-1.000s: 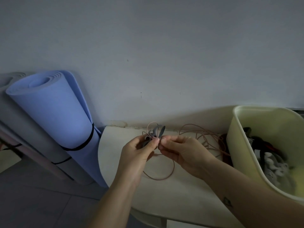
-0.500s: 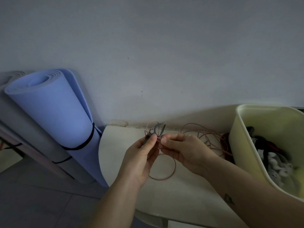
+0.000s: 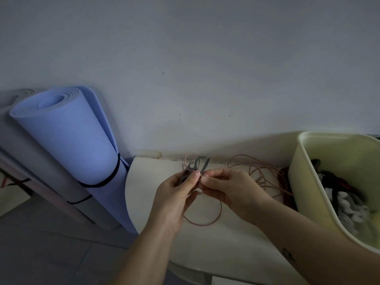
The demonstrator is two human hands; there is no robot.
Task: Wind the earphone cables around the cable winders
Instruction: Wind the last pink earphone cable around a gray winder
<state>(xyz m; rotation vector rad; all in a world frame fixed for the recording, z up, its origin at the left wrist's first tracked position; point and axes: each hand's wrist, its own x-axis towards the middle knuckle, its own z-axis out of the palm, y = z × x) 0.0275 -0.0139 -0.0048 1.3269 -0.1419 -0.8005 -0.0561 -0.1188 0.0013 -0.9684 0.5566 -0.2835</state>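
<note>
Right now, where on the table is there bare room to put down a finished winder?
Two patches are free on the table: the left part, between its rounded edge and the left hand, and the near strip from the cable loop to the front edge. Crowded: loose cable fills the gap from right hand to bin.

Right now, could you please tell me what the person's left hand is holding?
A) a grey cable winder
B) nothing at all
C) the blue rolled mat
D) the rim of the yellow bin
A: the left hand grips the grey cable winder, while the right hand pinches the pinkish cable right beside it.
</note>
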